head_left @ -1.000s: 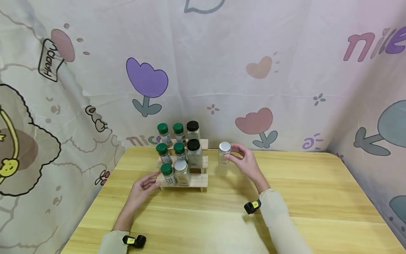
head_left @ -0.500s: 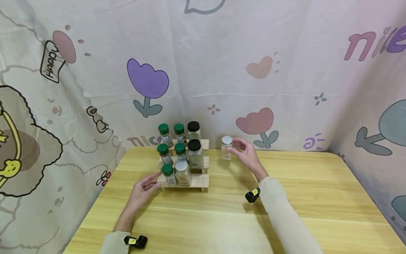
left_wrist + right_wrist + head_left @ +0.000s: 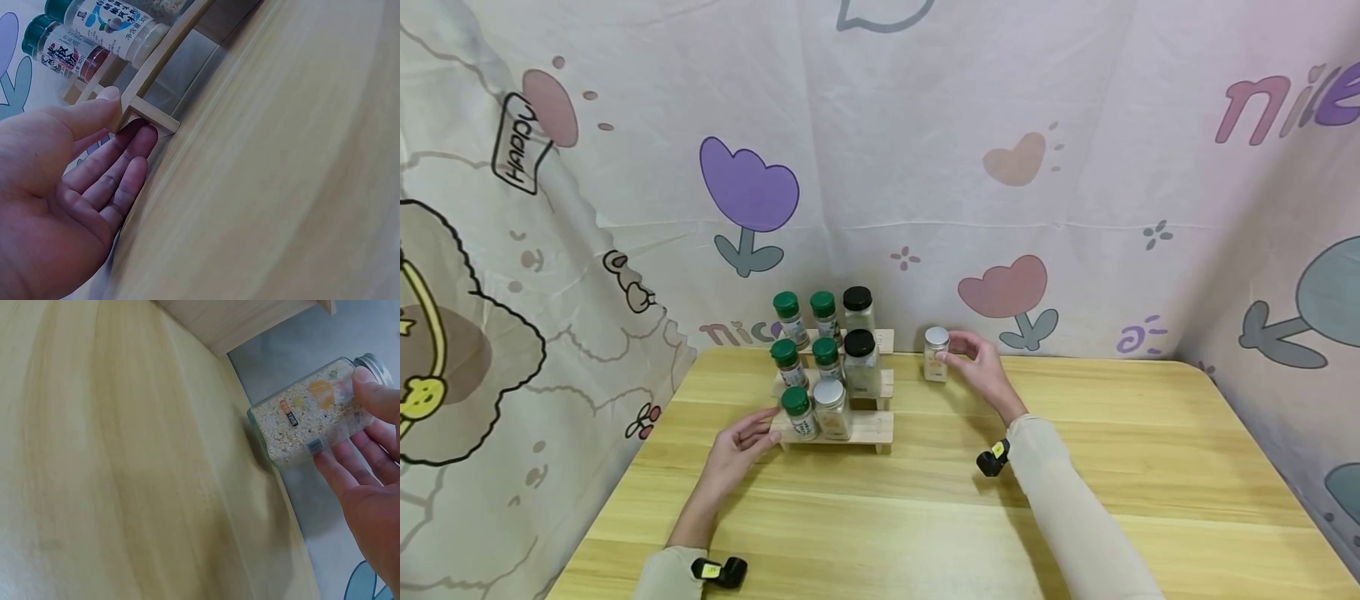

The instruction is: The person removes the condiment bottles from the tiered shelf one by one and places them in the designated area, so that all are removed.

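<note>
A three-step wooden spice rack (image 3: pixel 867 427) stands at the back of the wooden table (image 3: pixel 925 525), with several green-lidded bottles (image 3: pixel 796 411), two black-lidded jars (image 3: pixel 860 360) and a silver-lidded jar (image 3: pixel 831 407) on it. My left hand (image 3: pixel 760 429) lies flat on the table, its straight thumb and fingers (image 3: pixel 134 147) touching the rack's (image 3: pixel 156 62) front left corner. To the right of the rack, my right hand (image 3: pixel 955 350) holds a square silver-lidded jar (image 3: pixel 936 357) of pale grains upright, its base at the table. In the right wrist view my thumb lies near the lid and my fingers (image 3: pixel 353 465) along the jar (image 3: pixel 306 419).
A printed cloth backdrop (image 3: pixel 880 167) hangs close behind and on both sides of the table. The jar in my right hand stands near the table's back edge. A corner of the rack (image 3: pixel 250 319) shows in the right wrist view.
My right hand has carried the silver-lidded jar farther back and slightly down, toward the table's back edge. My left hand has stayed at the rack's corner.
</note>
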The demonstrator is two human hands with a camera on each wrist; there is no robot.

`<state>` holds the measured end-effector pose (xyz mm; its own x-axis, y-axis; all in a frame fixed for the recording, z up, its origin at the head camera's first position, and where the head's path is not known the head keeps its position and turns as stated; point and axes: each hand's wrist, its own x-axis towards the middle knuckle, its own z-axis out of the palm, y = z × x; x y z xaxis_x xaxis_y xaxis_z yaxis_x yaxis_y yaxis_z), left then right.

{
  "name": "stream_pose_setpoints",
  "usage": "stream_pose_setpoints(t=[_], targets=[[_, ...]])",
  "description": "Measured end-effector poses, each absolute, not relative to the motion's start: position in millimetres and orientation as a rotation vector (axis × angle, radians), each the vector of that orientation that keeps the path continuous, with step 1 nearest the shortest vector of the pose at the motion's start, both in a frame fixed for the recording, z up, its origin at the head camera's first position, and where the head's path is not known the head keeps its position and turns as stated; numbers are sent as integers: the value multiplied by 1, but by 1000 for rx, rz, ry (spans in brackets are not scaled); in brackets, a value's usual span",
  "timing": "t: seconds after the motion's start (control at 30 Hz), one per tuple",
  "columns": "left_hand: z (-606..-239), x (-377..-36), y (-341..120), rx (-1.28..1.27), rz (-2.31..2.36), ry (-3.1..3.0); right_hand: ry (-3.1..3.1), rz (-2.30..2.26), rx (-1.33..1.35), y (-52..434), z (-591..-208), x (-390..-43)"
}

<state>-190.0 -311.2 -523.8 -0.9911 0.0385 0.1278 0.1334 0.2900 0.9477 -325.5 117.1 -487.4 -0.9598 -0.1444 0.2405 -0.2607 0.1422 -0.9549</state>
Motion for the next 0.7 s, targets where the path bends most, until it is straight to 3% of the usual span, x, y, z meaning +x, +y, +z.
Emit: stream_pose_setpoints(t=[0.7], targets=[[-523,-190,-311,-167,-1814,-2447,-2319,2031,429,125,-496,-328]])
